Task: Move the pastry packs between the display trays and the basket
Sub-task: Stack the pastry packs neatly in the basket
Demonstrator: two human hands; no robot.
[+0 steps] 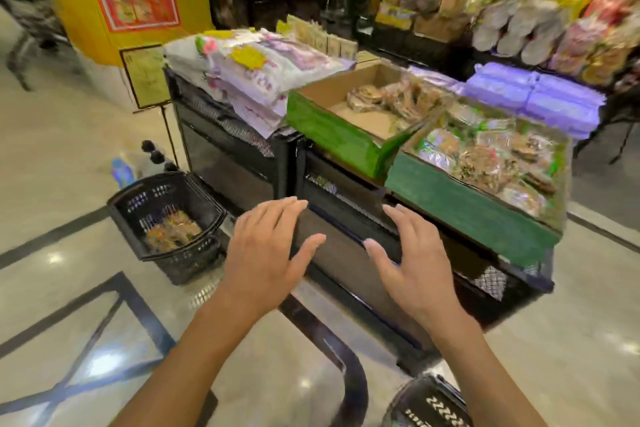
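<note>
Both hands hover flat with fingers spread, left hand (pixel 268 246) and right hand (pixel 412 263) holding nothing. Left of them the black basket (pixel 124 204) on the floor holds pastry packs (pixel 172 230); beyond them, two green trays (pixel 329 135) (pixel 460 204) hold more

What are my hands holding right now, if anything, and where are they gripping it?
Nothing. The left hand and right hand are both open with fingers spread, hovering in front of the display stand, apart from the pastry packs in the green trays and the basket.
</note>
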